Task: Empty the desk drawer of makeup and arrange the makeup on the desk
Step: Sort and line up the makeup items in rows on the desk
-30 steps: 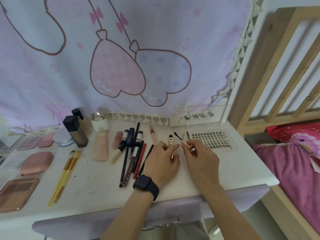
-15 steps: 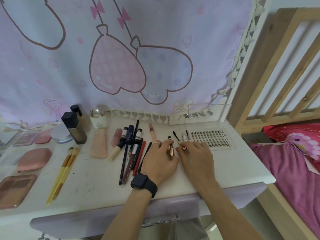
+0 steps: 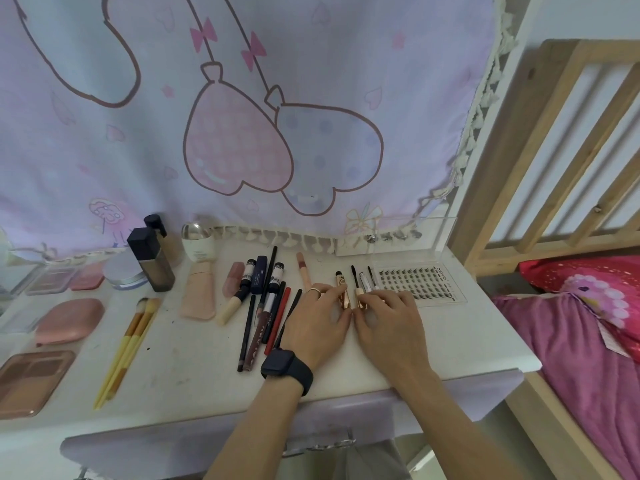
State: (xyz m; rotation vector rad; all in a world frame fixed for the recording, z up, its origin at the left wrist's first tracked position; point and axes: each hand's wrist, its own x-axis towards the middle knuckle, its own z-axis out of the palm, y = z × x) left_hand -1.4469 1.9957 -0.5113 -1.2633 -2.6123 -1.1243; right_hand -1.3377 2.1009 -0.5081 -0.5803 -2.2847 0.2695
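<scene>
Our left hand (image 3: pixel 318 320) pinches a rose-gold tube (image 3: pixel 342 285) while our right hand (image 3: pixel 388 323) pinches a mascara wand (image 3: pixel 359 293) beside it on the counter (image 3: pixel 194 358), near the lash tray (image 3: pixel 419 279)

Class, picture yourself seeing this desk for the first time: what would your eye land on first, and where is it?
The lilac curtain with its heart-shaped balloons fills the wall behind the desk. At desk centre the left hand, watch on its wrist, and the right hand meet, pinching a gold tube and a mascara wand. Left of them lies a neat row of pencils.
</scene>
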